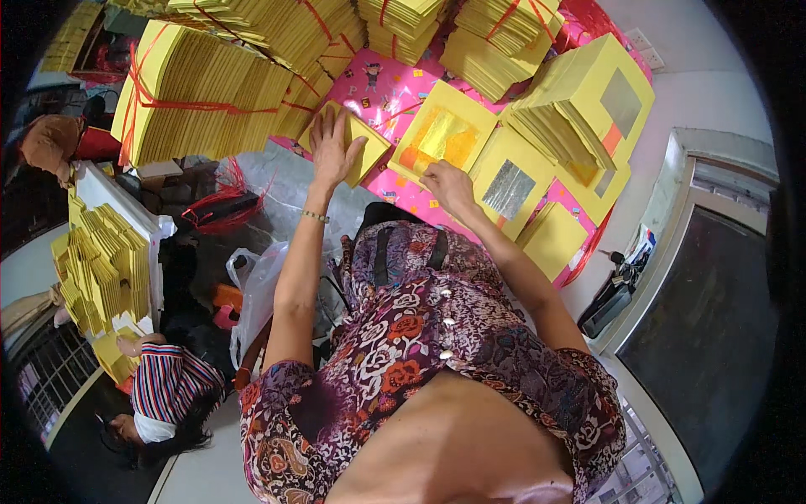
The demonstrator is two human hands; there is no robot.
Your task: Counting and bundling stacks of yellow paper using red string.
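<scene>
My left hand point(334, 151) lies on a small stack of yellow paper point(369, 153), its fingers stretched out and spread. My right hand point(451, 186) has its fingers pinched together at the near edge of a yellow paper sheet point(445, 130), which bears a shiny gold and orange square. Just right of that hand lies another yellow sheet point(509, 186) with a silver foil square. Beneath these papers is a pink table covering point(388, 80) with printed figures.
Tall bundles of yellow paper point(201, 92) tied with red string stand at the left and back. A thick yellow stack point(579, 97) rises at the right. Another person point(180, 378) sits at the lower left beside more yellow papers point(101, 260). A plastic bag point(259, 294) hangs beside my left forearm.
</scene>
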